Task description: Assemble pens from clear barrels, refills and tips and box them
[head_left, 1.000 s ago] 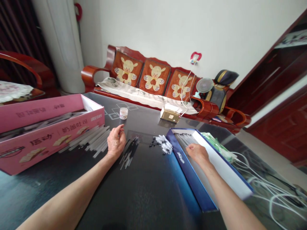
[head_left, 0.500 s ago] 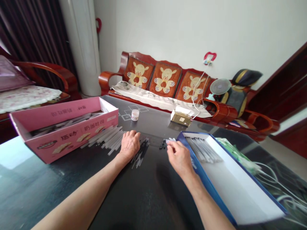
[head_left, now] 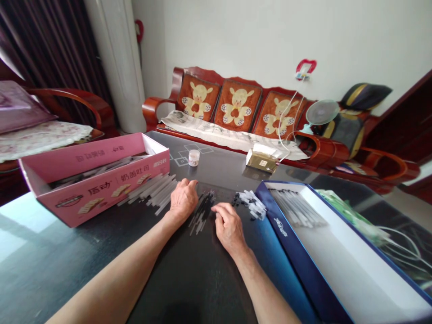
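Note:
My left hand [head_left: 184,198] rests on the dark table with its fingers bent down. It lies between a fan of whitish tubes [head_left: 158,191] and a small bundle of thin black sticks with pale ends [head_left: 202,211]. What its fingers hold, if anything, is hidden. Close to the right side of that bundle is my right hand [head_left: 229,225], thumb and fingers curled together; I cannot make out anything between them. Beyond it lies a heap of short whitish pieces [head_left: 253,204], with small black bits [head_left: 237,198] beside them.
On the left stands a pink carton [head_left: 114,189] with more sticks inside. A blue box with white lining [head_left: 340,252] holds a row of grey-white tubes [head_left: 299,207]. Farther back are a small white cup [head_left: 193,158], a tissue box [head_left: 262,161] and a green bag [head_left: 351,213].
My right hand has moved left, from the short whitish pieces beside the blue box to the black sticks, uncovering the heap. My left hand stays by the sticks. The view has shifted slightly.

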Tool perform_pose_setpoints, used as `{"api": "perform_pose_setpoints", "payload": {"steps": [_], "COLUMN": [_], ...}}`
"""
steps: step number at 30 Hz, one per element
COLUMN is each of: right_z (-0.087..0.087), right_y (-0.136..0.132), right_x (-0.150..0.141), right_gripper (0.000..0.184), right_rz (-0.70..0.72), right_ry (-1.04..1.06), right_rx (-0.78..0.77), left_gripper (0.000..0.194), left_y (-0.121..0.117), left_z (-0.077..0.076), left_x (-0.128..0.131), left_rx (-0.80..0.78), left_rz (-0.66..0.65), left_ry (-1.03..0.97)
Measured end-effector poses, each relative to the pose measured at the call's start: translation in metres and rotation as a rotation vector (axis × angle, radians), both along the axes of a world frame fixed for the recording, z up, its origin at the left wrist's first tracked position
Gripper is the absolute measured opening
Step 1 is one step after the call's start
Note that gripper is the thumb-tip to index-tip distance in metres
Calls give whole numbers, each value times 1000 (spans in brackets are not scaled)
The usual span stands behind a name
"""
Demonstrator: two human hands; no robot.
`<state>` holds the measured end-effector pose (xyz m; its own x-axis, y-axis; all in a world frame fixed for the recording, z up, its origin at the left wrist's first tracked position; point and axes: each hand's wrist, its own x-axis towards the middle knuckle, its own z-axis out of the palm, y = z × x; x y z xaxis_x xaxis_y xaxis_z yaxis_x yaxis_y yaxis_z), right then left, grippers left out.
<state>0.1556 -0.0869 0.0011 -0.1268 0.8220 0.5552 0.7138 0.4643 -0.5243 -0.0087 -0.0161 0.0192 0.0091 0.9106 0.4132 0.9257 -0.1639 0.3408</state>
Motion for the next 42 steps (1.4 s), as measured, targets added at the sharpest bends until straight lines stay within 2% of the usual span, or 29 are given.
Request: {"api": "perform_pose_setpoints", "payload": {"steps": [4,8,16,23,26,28,32,35,37,42], "right_z": [3,4,1,-1,0,1,3,3,3,1], "right_y": [-2,-1,2,3,2,2,1,0,0,0], "right_x": [-3,-3,-1,-1,-1,-1,-1,-1,-1,-1], "right_gripper": [33,30,26,32,31,31,31,32,33,35], "right_rz": [121,168,140,55,93,105,115,129,135,131], "right_ry": [-80,-135,-87,4,-20,-48,-71,-86,-92,-81], "right_rx": [-4,-41,-39,-30,-38,-48,-56,-53,-48,-34], "left_gripper": [33,31,31,35,34,31,32,30,27,30], "left_y": [2,-2,-3,1,5,9,17,20,19,16], "left_z": [-3,-1,1,-4,-3,-1,5,8,10,10], "left_x": [-6,-6,-1,-1,-1,-1,-2,-2,-1,2], "left_rx": [-46,-72,-174,-105,-8,3,-262,-425,-472,-499], "left_rz": [46,20,-42,-24,2,-13,-67,-129,-173,-304], "left_ry": [20,106,120,24,-156,-407,-1198,-1598,-1711,-1790]}}
